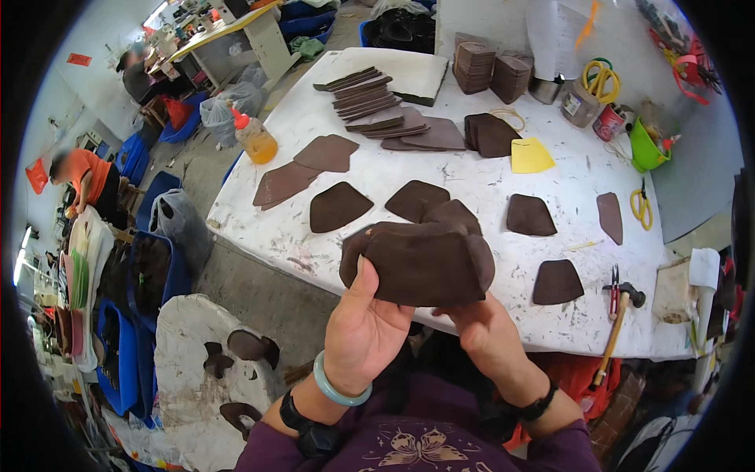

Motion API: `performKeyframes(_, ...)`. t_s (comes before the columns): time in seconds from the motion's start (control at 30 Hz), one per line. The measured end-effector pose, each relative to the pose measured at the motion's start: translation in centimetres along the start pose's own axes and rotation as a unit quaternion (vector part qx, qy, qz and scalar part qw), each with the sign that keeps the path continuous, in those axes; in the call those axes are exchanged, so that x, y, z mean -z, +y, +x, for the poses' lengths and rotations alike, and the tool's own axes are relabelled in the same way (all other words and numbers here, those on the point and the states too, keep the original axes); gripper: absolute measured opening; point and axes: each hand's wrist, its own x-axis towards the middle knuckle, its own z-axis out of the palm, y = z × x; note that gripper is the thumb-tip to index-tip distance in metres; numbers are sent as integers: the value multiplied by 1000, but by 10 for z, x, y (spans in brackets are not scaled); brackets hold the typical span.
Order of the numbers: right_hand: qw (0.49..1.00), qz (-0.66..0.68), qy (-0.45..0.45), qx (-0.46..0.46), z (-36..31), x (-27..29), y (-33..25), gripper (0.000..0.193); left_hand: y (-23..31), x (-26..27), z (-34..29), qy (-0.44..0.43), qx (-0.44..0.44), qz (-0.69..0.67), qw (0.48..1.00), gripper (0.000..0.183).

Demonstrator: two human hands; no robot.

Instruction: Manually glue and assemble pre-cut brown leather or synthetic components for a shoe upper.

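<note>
A dark brown leather piece (425, 263), with a flat front panel and rounded side parts, is held up over the near edge of the table. My left hand (368, 326) grips its lower left, thumb on the front and the other fingers behind. At the lower right corner my right hand (485, 334) closes on it, its fingertips partly hidden behind the edge. Just beyond lie dark brown leather pieces: one cut panel (340, 207) to the left, another panel (417, 200) partly covered by the held piece, and two more, one panel (530, 215) and one nearer panel (558, 282), to the right.
On the white table (291, 244) are stacked brown panels (366, 98), a glue bottle (255, 140), a yellow card (532, 156), yellow-handled scissors (642, 206) and a hammer (613, 330). A green cup (647, 147) stands far right. A worn stool-like surface (185, 370) sits lower left.
</note>
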Motion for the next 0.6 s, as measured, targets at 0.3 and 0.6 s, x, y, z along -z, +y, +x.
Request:
performKeyframes(0.3,946,296,114,59,26,-26,-14,36,-7,3,-5,55,14,-8,998,37)
performKeyframes(0.6,945,302,104,72,22,-19,-4,30,-14,11,-5,17,46,-119,992,38)
